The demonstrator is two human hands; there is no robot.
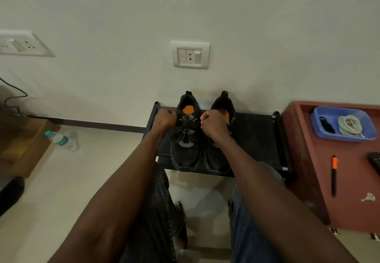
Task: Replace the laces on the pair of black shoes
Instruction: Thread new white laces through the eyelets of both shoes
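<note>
Black shoes [202, 139] sit side by side on a low black rack [257, 135] against the wall, as the left hand [165, 117] and right hand [213, 123], fingers curled tight, each appear to grip an end of the left shoe's black lace [185, 128].

Left hand [165, 116], right hand [212, 123]: fingers curled.
</note>
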